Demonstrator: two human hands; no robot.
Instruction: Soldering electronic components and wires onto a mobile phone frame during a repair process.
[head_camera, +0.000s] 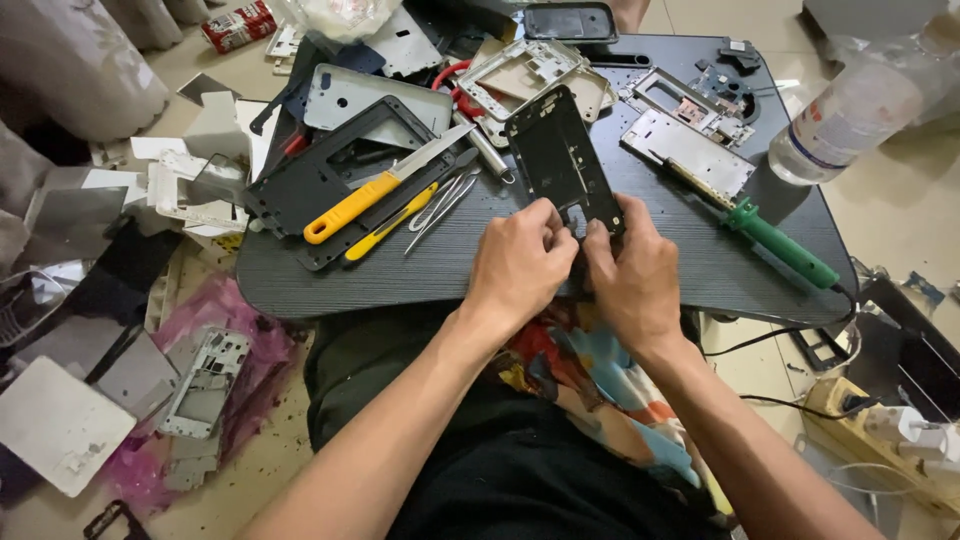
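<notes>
Both forearms reach up from the lap to a black phone frame, which stands tilted with its lower end over the near edge of the dark lap table. Left hand pinches the frame's lower left edge, thumb against the face, fingers curled behind. Right hand clamps the lower right corner likewise; its fingertips appear pressed together on the frame, though the contact itself is hidden by the knuckles.

Step in hand, by judgement: working at the bottom end of the frame, prying or seating a small part there. Any next move would call for a steady two-sided hold and fine fingertip pressure at that lower edge.

Left of the grip lie a yellow-handled knife and tweezers, untouched. Right of it rests a green-handled soldering iron. Beyond the grip sit bare metal phone frames and a clear plastic bottle.
</notes>
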